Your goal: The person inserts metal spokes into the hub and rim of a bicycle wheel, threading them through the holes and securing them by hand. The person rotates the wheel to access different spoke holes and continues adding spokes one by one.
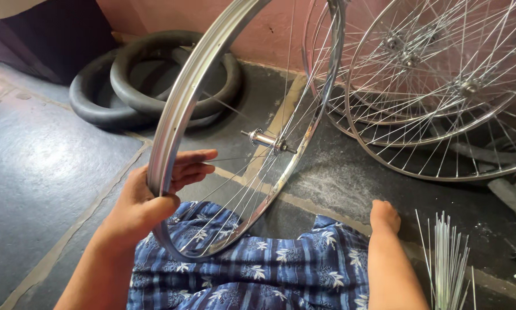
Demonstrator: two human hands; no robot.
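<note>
At frame centre, my left hand (154,198) clasps the light, stiff, slippery wheel rim (180,109), best gripped there, clear of delicate spokes (235,195); my right hand's (384,215) fingers are hidden.

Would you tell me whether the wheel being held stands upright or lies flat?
Upright: the left hand grips the wheel rim, its bottom resting on the lap.

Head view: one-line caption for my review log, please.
Left hand grips a shiny spoked metal wheel rim upright over a blue floral cloth; right hand hidden.
</note>
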